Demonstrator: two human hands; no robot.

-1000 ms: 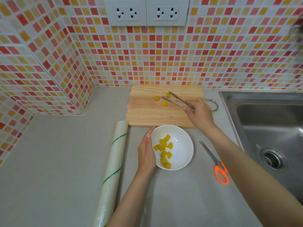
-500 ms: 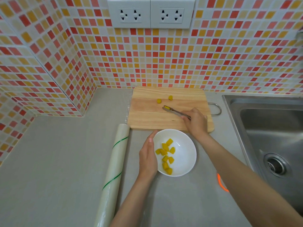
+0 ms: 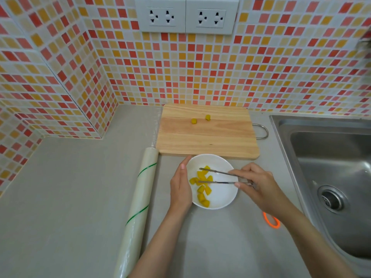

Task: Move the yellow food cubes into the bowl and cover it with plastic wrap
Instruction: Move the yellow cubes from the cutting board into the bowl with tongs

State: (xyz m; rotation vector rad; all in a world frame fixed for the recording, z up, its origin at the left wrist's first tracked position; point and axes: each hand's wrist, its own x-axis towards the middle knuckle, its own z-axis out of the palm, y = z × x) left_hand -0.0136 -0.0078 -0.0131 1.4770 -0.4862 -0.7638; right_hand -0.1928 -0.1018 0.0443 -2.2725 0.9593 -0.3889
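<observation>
A white bowl (image 3: 220,199) sits on the counter just in front of the wooden cutting board (image 3: 206,139). Several yellow food cubes (image 3: 201,185) lie in the bowl's left half. Two more yellow cubes (image 3: 194,121) (image 3: 208,117) rest on the far part of the board. My right hand (image 3: 259,183) grips metal tongs (image 3: 218,177) whose tips are spread apart over the cubes in the bowl. My left hand (image 3: 180,187) rests flat against the bowl's left rim. A roll of plastic wrap (image 3: 138,209) lies to the left of the bowl.
A steel sink (image 3: 333,173) fills the right side. An orange scissors handle (image 3: 271,220) shows under my right forearm. The board's metal loop (image 3: 263,131) sticks out toward the sink. Tiled walls with sockets (image 3: 186,16) close the back and left.
My right hand carried one cube in the tongs from the board to the bowl, and the tongs now stand apart over the pile. Two cubes stay on the board. My left hand stayed.
</observation>
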